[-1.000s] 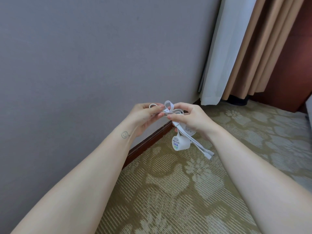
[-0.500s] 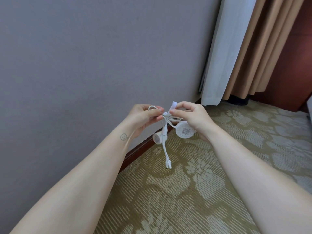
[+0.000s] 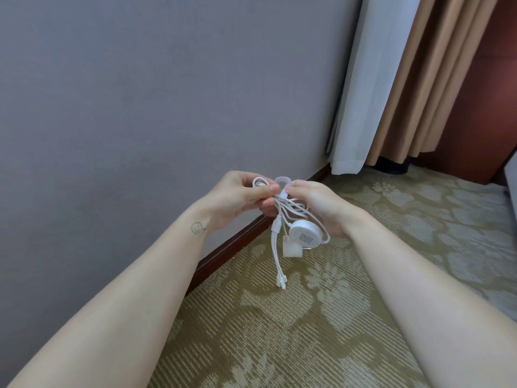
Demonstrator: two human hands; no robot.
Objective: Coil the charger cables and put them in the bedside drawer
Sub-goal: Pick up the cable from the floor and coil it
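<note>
A white charger cable (image 3: 279, 219) is bunched in loops between both hands, in the air above the carpet. My left hand (image 3: 237, 197) pinches the loops at their left end. My right hand (image 3: 321, 204) grips the bundle from the right, fingers on a pale strap (image 3: 283, 182) around the coil. A round white puck with a printed code (image 3: 303, 235) and a small white tag (image 3: 292, 251) hang below the hands. Two connector ends (image 3: 281, 281) dangle lowest. No drawer is in view.
A grey wall (image 3: 140, 107) fills the left, with a dark wooden skirting board (image 3: 232, 247) at its foot. Patterned olive carpet (image 3: 307, 331) covers the floor. White and tan curtains (image 3: 391, 79) hang at the back right beside a reddish wooden panel (image 3: 481, 93).
The round puck has dropped lower under my right hand and the connector ends hang straighter down. Both hands stay pinched on the bundle, with the strap looped up between the fingertips.
</note>
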